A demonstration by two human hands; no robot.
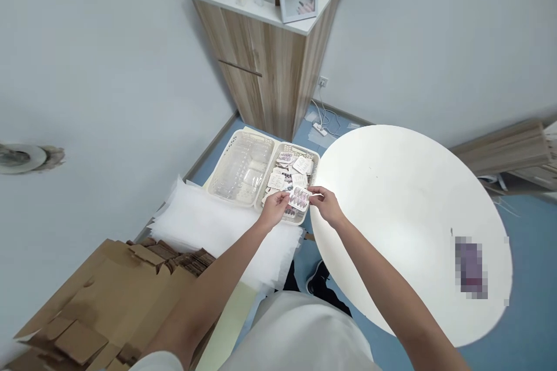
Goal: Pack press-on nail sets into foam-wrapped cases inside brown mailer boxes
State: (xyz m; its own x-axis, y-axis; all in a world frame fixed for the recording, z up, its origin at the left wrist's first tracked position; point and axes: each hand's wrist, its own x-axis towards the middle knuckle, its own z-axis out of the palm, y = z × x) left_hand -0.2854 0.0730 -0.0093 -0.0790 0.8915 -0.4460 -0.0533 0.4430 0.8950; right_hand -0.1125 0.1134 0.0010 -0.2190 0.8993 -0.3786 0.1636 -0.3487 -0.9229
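Note:
Between my two hands is a small pack of press-on nails (300,199), its rows of pinkish nails facing up. My left hand (275,210) pinches its left edge, and my right hand (325,205) grips the right edge. The pack is above the near end of a white plastic basket (317,163), where more nail packs and white cards (287,177) lie in a loose heap. Against that basket's left side stands a second basket (229,142), pale and see-through inside, with no packs visible in it.
A stack of white foam sheets (209,217) lies nearer me, beside flattened brown cardboard (126,290). On the right stands a round white table (391,185) with a blurred purplish object (471,266). Behind are a wooden cabinet (265,64) and a power strip (319,129) on the floor.

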